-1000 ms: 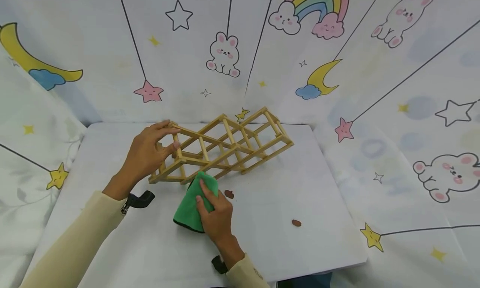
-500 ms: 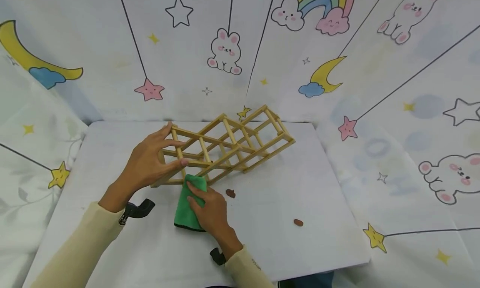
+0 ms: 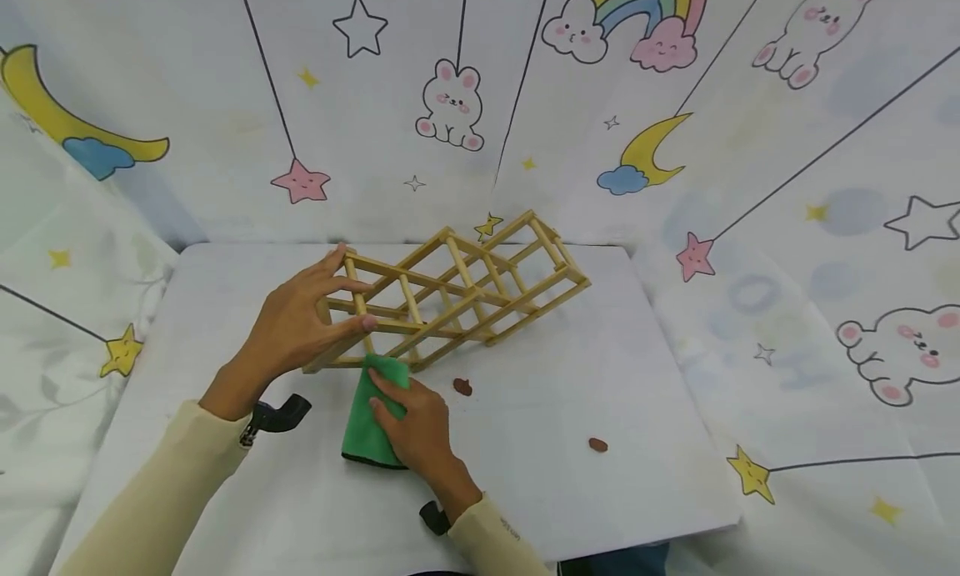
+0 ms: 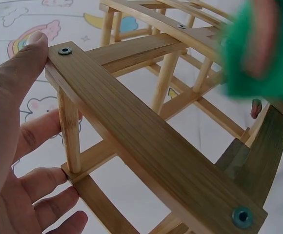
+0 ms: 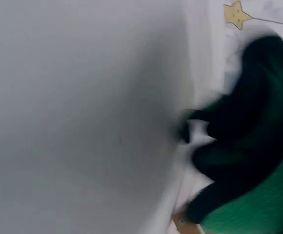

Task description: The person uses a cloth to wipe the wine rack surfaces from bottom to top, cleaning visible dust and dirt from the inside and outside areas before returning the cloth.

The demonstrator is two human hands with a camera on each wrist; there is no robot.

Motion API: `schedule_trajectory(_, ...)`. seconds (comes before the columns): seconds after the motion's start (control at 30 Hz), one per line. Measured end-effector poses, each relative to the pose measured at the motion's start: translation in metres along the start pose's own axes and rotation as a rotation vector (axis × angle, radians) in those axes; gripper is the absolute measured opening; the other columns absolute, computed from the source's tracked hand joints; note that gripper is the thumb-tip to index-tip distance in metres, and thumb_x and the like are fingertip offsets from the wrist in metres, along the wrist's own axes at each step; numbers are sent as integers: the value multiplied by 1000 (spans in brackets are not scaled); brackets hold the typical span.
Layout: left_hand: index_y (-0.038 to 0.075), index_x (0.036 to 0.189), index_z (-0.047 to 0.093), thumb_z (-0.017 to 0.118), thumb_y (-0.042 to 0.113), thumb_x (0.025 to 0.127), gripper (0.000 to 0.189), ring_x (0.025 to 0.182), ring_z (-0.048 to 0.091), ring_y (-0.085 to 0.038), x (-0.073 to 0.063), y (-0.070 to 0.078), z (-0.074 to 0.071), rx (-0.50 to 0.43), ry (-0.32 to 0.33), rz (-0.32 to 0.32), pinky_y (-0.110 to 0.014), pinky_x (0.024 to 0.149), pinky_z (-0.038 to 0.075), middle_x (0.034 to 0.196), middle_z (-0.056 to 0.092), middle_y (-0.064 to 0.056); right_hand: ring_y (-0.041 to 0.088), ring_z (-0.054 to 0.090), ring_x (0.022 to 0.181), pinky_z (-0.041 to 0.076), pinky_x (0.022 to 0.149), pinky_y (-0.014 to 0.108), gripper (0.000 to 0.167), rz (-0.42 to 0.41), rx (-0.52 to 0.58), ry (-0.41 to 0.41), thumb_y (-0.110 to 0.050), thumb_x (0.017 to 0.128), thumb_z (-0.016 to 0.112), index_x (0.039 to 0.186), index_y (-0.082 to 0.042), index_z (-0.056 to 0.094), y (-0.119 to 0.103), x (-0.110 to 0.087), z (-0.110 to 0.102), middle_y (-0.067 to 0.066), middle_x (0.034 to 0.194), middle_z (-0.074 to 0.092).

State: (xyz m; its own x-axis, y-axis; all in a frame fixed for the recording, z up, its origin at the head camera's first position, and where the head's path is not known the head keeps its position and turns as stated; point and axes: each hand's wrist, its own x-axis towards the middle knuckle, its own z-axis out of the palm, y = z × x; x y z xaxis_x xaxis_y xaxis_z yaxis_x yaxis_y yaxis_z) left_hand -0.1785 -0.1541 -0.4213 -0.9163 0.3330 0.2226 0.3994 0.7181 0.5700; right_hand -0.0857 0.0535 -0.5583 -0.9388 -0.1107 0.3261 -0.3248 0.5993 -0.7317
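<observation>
Lying on its side towards 12 o'clock on the white desk (image 3: 570, 393), the wooden lattice rack (image 3: 474, 293) stretches from 9 to 2 o'clock. At its 9 o'clock end the left hand (image 3: 300, 318), fingers spread and part-curled, grips the end frame between thumb and fingers, probably to keep it from sliding. At the rack's 7 o'clock side the right hand (image 3: 422, 423) holds a green cloth (image 3: 367, 430), index finger and thumb laid over it and the other fingers hidden; the cloth's top overlaps a lower slat, though contact cannot be told. Such a hold likely lets the fingertips steer the cloth. Two brown scraps lie apart, one (image 3: 462, 387) near the rack at 6 o'clock, the other (image 3: 597, 445) towards 4 o'clock. Compared with a second ago, the cloth has shifted towards 9 o'clock and the left thumb sits lower on the frame.
</observation>
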Motion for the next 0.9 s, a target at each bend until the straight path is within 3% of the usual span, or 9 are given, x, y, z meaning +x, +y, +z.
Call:
schedule_trajectory(0.1, 19, 130, 78, 85, 54, 86, 56, 155, 42, -43, 2, 0, 2, 0, -5, -1, -70, 115, 42, 173, 36, -12, 26, 75, 116, 64, 90, 34, 45, -49, 92, 252, -18, 102, 74, 146, -17, 65, -1, 2, 2, 15, 132, 73)
schedule_trajectory(0.17, 20, 129, 78, 86, 53, 86, 55, 155, 41, -42, 3, 1, 2, -3, -7, -3, -69, 115, 41, 173, 35, -12, 27, 74, 118, 64, 91, 39, 45, -50, 86, 337, -15, 102, 74, 145, -14, 66, 0, 4, 4, 16, 133, 73)
schedule_trajectory(0.2, 20, 129, 78, 86, 53, 86, 55, 155, 42, -43, 3, 1, 2, -3, -6, -3, -70, 114, 42, 173, 35, -12, 27, 75, 116, 65, 89, 39, 43, -29, 61, 310, -16, 102, 73, 144, -16, 67, 0, 4, 6, 15, 132, 74)
schedule_trajectory(0.3, 20, 128, 79, 86, 52, 86, 54, 155, 42, -42, 1, 1, 2, -12, -6, -14, -70, 114, 42, 173, 35, -12, 18, 75, 112, 62, 85, 30, 40, 50, -54, 17, -28, 104, 71, 143, -32, 67, -3, -4, 12, 6, 133, 75)
schedule_trajectory(0.4, 20, 128, 79, 86, 51, 86, 53, 154, 42, -43, 1, 0, 2, -16, -5, -6, -70, 113, 43, 173, 35, -12, 10, 74, 103, 55, 77, 20, 41, -42, -139, -195, -37, 105, 69, 145, -41, 64, -10, -13, 18, 2, 128, 77)
schedule_trajectory(0.57, 19, 128, 79, 86, 51, 87, 52, 155, 42, -43, 2, 1, 1, -15, -1, 3, -69, 113, 43, 173, 35, -12, 1, 65, 84, 45, 68, 8, 44, -295, -218, -120, -38, 107, 67, 150, -37, 61, -21, -7, 23, -1, 109, 74)
schedule_trajectory(0.63, 19, 127, 79, 85, 51, 87, 52, 154, 42, -43, 2, 2, 0, -9, -4, 4, -69, 112, 44, 173, 35, -13, 2, 60, 77, 40, 62, 8, 42, -264, -246, -107, -38, 107, 66, 149, -38, 62, -21, -2, 21, -2, 103, 72)
schedule_trajectory(0.8, 19, 128, 78, 83, 54, 88, 53, 154, 42, -44, 1, 4, -2, -6, -24, -4, -68, 112, 45, 173, 34, -13, 6, 65, 75, 40, 59, 14, 37, 12, -224, -45, -29, 101, 74, 136, -40, 72, -13, -3, 12, 0, 102, 77)
schedule_trajectory(0.9, 20, 128, 78, 83, 53, 88, 52, 154, 42, -44, 0, 3, -4, -8, -23, -12, -69, 112, 44, 173, 34, -13, 9, 71, 83, 50, 63, 17, 39, 3, -178, -1, -27, 99, 75, 136, -38, 72, -12, -6, 9, 2, 107, 79)
